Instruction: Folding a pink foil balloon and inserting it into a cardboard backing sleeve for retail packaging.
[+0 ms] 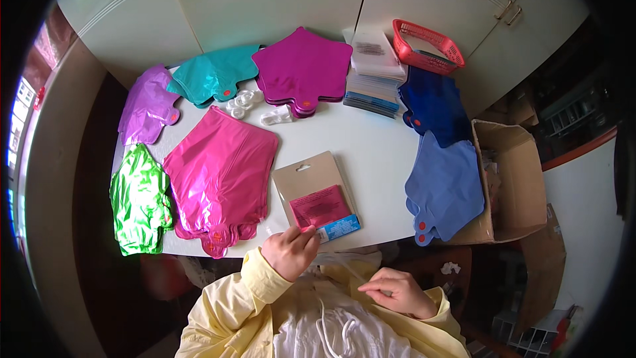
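Note:
A flat package with a beige hanging card (pixel 311 171), a folded pink foil balloon (pixel 321 207) and a blue label strip (pixel 341 227) lies near the table's front edge. My left hand (pixel 290 253) is at its lower left corner, fingertips pinched together by the label. A small pink bit shows at the fingertips; I cannot make out what it is. My right hand (pixel 399 293) hovers below the table edge in front of my body, its fingers curled together with nothing visible in them. Left of the package lies a stack of flat pink star-shaped foil balloons (pixel 222 172).
Around the white table (pixel 318 139) lie green (pixel 138 202), lilac (pixel 147 105), teal (pixel 215 73), magenta (pixel 303 66), navy (pixel 434 106) and light-blue (pixel 445 185) foil balloons. White ribbon rolls (pixel 245 101), stacked cards (pixel 372 83), a red basket (pixel 430 59) and an open cardboard box (pixel 523 189) stand nearby.

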Demonstrator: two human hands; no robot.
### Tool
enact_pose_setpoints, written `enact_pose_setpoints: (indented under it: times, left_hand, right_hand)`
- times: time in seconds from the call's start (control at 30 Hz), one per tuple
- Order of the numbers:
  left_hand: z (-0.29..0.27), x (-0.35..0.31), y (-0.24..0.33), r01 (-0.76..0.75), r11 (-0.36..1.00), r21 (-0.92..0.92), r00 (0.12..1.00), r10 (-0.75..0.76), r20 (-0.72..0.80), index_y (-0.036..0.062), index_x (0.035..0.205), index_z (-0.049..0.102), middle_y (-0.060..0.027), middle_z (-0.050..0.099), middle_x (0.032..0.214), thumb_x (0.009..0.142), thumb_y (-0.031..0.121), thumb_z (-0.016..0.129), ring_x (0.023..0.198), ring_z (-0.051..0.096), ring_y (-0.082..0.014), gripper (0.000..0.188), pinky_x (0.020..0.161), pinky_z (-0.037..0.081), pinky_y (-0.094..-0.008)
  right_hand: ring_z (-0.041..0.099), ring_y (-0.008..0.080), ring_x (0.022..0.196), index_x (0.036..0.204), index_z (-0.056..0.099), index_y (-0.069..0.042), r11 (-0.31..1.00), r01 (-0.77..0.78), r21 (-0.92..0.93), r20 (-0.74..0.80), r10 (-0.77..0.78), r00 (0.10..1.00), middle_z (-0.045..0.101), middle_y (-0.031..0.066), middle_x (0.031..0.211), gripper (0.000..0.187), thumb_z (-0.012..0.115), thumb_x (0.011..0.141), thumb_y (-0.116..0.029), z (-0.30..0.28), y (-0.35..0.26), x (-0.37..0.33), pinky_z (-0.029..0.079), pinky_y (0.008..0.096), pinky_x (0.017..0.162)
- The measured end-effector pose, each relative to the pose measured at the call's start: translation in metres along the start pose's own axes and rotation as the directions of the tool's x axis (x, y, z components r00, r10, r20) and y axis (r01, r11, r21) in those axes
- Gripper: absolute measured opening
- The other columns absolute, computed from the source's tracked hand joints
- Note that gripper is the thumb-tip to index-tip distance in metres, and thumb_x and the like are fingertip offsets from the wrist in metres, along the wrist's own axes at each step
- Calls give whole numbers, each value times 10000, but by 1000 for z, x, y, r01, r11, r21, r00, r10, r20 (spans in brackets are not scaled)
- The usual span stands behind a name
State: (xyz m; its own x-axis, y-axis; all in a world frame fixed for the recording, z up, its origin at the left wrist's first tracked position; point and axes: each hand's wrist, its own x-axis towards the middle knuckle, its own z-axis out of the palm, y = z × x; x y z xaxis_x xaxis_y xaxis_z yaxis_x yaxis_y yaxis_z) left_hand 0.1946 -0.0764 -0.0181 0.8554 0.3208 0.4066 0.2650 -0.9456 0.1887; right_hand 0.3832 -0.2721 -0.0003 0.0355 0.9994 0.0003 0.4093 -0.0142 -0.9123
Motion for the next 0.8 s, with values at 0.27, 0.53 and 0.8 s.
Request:
enact_pose_setpoints:
  times: [0.27, 0.53, 0.8]
  left_hand:
    - [6, -7, 1, -3, 1000, 24, 1000, 2, 13, 20, 888, 598, -41, 667, 940, 712, 88, 661, 692, 571, -137, 199, 528, 521, -270]
    - [7, -9, 1, -1, 1000, 23, 1000, 0, 11, 27, 897, 598, -54, 669, 979, 714, 96, 662, 700, 571, -137, 206, 531, 512, -263]
    - [2, -8, -1, -95, 992, 83, 995, 92, 35, 50, 888, 599, -82, 665, 1029, 722, 106, 625, 721, 575, -129, 177, 533, 507, -247]
  right_hand:
    - [623, 167, 665, 962, 738, -103, 996, 35, -80, 52, -31, 998, 664, 31, 835, 193, 765, 771, -91, 18, 8, 2, 506, 269, 592]
    - [634, 197, 669, 968, 729, -98, 993, 75, -95, 2, -75, 997, 657, 44, 840, 208, 771, 766, -125, 30, 15, 3, 517, 287, 596]
    - [641, 222, 690, 927, 702, -68, 909, 32, -416, -192, -122, 974, 634, 53, 815, 199, 770, 749, -124, 30, 11, 19, 526, 319, 604]
